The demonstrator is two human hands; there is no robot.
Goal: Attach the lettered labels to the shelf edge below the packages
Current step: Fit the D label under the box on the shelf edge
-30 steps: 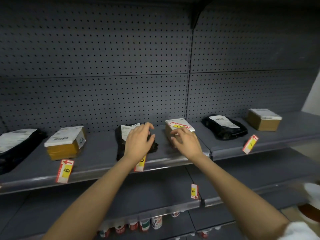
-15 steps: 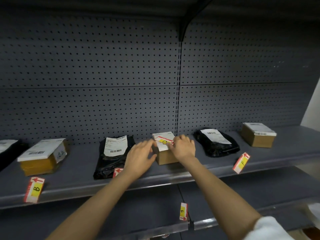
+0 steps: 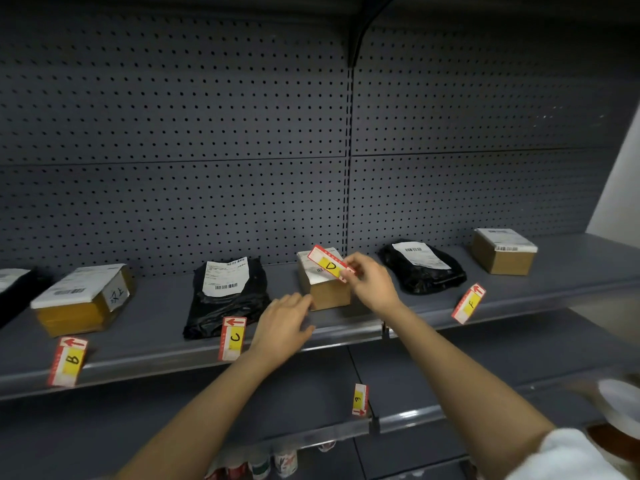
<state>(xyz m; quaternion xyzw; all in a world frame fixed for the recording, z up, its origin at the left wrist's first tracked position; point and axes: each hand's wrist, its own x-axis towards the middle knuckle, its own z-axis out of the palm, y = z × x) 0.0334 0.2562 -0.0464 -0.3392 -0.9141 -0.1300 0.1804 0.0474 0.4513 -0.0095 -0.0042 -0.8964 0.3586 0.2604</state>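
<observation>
- Label D [image 3: 328, 265] sits pinched in your right hand [image 3: 371, 285], tilted above the box [image 3: 325, 289].
- Your left hand [image 3: 282, 329] hovers, fingers loose and holding nothing, just over the shelf edge [image 3: 346, 336].
- That edge is bare between label C [image 3: 232, 338] and label F [image 3: 469, 303].

The right hand [image 3: 372, 284] has lifted the D label [image 3: 329, 264] off the top of the small box [image 3: 325, 285], where it lay half a second ago, and now pinches it tilted above the box. The left hand [image 3: 282, 327], earlier at the black bag [image 3: 225, 296] and then against the box, has drawn back, its fingers [image 3: 299, 303] spread just left of the box. That uncovers the C label [image 3: 233, 337] on the shelf edge [image 3: 156, 367].
</observation>
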